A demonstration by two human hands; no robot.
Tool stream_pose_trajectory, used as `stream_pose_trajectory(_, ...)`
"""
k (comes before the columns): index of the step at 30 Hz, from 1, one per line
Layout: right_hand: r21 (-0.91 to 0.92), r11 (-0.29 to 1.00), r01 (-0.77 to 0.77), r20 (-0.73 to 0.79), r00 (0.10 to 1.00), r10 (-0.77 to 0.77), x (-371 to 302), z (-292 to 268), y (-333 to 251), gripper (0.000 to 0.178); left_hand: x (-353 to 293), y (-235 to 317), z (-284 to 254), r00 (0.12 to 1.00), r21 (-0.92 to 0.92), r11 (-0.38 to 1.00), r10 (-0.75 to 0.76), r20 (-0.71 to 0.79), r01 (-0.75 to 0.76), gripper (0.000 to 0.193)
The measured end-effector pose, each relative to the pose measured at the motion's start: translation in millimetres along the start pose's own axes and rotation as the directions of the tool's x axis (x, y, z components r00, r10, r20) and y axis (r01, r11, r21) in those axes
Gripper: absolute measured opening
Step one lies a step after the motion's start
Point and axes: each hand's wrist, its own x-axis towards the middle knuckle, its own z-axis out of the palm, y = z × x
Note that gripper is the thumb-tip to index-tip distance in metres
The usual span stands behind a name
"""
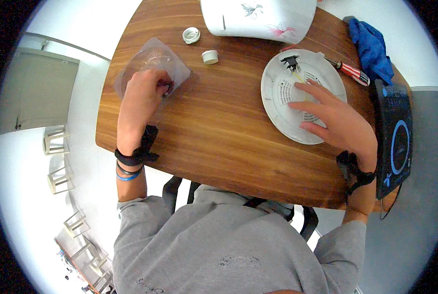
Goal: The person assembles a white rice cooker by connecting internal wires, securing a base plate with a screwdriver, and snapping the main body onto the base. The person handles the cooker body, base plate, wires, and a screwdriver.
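Observation:
My left hand [143,93] dips into a clear plastic dish [180,68] on the left of the table. Its fingers are curled together; a small dark reddish bit shows by the fingertips, too hidden to name. Over a round white plastic base [275,115] with vent slots hovers my right hand [334,112], fingers spread and holding nothing I can see. A black socket-like part [291,62] with a thin yellow wire sits on the far side of the base.
Two small white caps [210,57] lie between dish and base. A white flower-printed casing [258,19] stands at the far edge. To the right are a screwdriver [354,73] with a striped handle, a blue cloth [371,46] and a black panel with a blue ring [393,142].

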Motion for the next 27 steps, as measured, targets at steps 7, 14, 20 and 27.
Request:
stream_pose_trajectory(7,0.015,1.000,0.018,-0.012,1.000,-0.018,2,2,5,0.042,3,1,-2,0.995,0.068,0.997,0.047,-0.093,-0.041,0.006)
stream_pose_trajectory(14,0.054,0.996,0.069,-0.072,0.995,-0.065,6,8,22,0.042,-14,57,-21,0.945,-0.018,0.990,0.126,-0.301,-0.138,0.010)
stream_pose_trajectory(20,0.050,0.998,0.036,-0.065,0.997,-0.033,21,-10,16,0.029,-6,126,-23,0.880,-0.193,0.859,0.452,-0.146,-0.474,0.012)
stream_pose_trajectory(27,0.086,0.995,0.045,-0.053,0.998,-0.041,21,-14,22,0.016,42,162,13,0.724,-0.335,0.677,0.689,-0.026,-0.656,0.012)
